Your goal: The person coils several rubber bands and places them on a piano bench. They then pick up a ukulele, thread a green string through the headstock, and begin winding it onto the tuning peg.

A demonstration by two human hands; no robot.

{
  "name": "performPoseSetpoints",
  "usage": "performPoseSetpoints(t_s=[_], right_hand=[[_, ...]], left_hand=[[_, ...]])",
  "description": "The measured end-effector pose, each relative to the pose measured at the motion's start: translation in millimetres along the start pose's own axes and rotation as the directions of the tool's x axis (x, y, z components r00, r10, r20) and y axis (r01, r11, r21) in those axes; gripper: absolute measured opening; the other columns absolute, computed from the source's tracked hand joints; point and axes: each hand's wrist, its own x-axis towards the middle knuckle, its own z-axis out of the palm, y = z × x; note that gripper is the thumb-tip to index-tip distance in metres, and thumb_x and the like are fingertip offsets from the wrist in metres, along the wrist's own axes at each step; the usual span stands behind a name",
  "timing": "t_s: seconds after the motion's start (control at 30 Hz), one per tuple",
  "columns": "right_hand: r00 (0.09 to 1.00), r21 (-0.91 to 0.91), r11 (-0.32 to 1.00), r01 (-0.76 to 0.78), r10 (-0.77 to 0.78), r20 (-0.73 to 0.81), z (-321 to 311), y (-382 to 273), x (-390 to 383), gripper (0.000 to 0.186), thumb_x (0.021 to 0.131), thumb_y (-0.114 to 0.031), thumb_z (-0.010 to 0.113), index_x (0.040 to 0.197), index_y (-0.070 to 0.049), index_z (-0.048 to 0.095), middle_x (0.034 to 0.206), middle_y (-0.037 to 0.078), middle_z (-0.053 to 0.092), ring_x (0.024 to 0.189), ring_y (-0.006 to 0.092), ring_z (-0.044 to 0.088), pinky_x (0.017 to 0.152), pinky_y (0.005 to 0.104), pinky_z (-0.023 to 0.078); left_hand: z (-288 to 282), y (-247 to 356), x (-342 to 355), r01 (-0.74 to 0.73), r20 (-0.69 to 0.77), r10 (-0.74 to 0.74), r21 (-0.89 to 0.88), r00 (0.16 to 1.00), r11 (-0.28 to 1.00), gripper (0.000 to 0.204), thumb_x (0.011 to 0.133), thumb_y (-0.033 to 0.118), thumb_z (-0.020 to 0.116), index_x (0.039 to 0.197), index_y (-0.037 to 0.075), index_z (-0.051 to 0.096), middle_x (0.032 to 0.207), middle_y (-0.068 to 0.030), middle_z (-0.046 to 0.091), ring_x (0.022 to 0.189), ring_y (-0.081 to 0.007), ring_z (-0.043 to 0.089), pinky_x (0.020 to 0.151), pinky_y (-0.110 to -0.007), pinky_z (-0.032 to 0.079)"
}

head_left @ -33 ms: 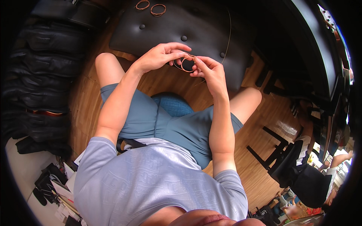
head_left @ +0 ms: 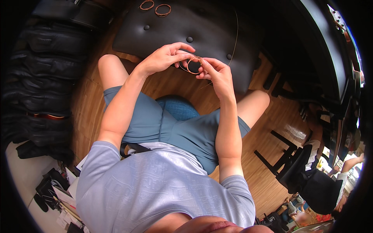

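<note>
Between my two hands is a coil of thin copper-coloured string (head_left: 193,73), like a guitar string, held above the near edge of a black padded bench (head_left: 171,29). My left hand (head_left: 165,58) pinches the coil's left side between thumb and fingers, its index finger raised. On the right side, my right hand (head_left: 218,77) has thumb and fingertips closed on the coil where the strands cross. A loose end shows below the right hand. Two more coils of string, a smaller one (head_left: 147,5) and a larger one (head_left: 163,10), lie on the bench's far left.
A thin strand (head_left: 235,39) trails down the bench's right side. Black bags (head_left: 46,85) line the left. A large black glossy piece of furniture (head_left: 322,46) rises at right. A dark-legged stool (head_left: 285,151) and another person (head_left: 322,190) are at lower right.
The raised fingers of my left hand have shifted very slightly. Both hands keep their grip on the coil, and all else stays the same.
</note>
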Motion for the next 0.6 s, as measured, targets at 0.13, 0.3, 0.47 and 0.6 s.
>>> performPoseSetpoints(t_s=[0.13, 0.3, 0.47, 0.6], right_hand=[[1.0, 0.056, 0.998, 0.006, -0.006, 0.012, 0, 0, 0, 0.032, 0.103, -0.021, 0.071, 0.119, 0.007, 0.072, 0.089, 0.008, 0.072, 0.075, 0.0107, 0.068, 0.075, 0.0294, 0.065], [1.0, 0.087, 0.996, 0.017, -0.018, 0.015, 0, 1, 1, 0.032, 0.103, -0.02, 0.071, 0.12, 0.007, 0.072, 0.09, 0.008, 0.072, 0.074, 0.0111, 0.069, 0.076, 0.0298, 0.065], [0.999, 0.076, 0.997, 0.026, -0.024, -0.028, 0, 3, 1, 0.031, 0.103, -0.02, 0.071, 0.12, 0.007, 0.071, 0.09, 0.009, 0.072, 0.073, 0.0115, 0.069, 0.076, 0.0303, 0.066], [0.999, 0.073, 0.997, 0.015, -0.012, -0.041, 0, 1, 1, 0.03, 0.104, -0.018, 0.07, 0.121, 0.007, 0.07, 0.09, 0.009, 0.071, 0.073, 0.012, 0.069, 0.076, 0.0316, 0.066]], left_hand=[[4, -5, 2, 0.014, -0.011, -0.015, -0.081, 1.0, 0.997, 0.032, 0.107, 0.022, 0.065, 0.132, 0.003, 0.071, 0.115, -0.0077, 0.078, 0.09, -0.007, 0.065, 0.076, -0.024, 0.051], [22, -8, 4, -0.047, -0.151, 0.061, 0.092, 0.987, 0.995, 0.03, 0.106, 0.024, 0.066, 0.125, 0.003, 0.076, 0.097, -0.0001, 0.074, 0.082, -0.0057, 0.063, 0.071, -0.022, 0.048], [20, 11, -3, 0.122, -0.049, -0.122, -0.007, 0.991, 0.992, 0.032, 0.108, 0.025, 0.062, 0.132, 0.006, 0.073, 0.08, 0.0064, 0.059, 0.069, -0.0019, 0.047, 0.059, -0.021, 0.039], [13, 12, -3, 0.16, 0.066, -0.15, -0.186, 0.986, 0.969, 0.038, 0.11, 0.025, 0.057, 0.139, 0.003, 0.068, 0.079, 0.0078, 0.054, 0.067, -0.0021, 0.04, 0.056, -0.02, 0.035]])
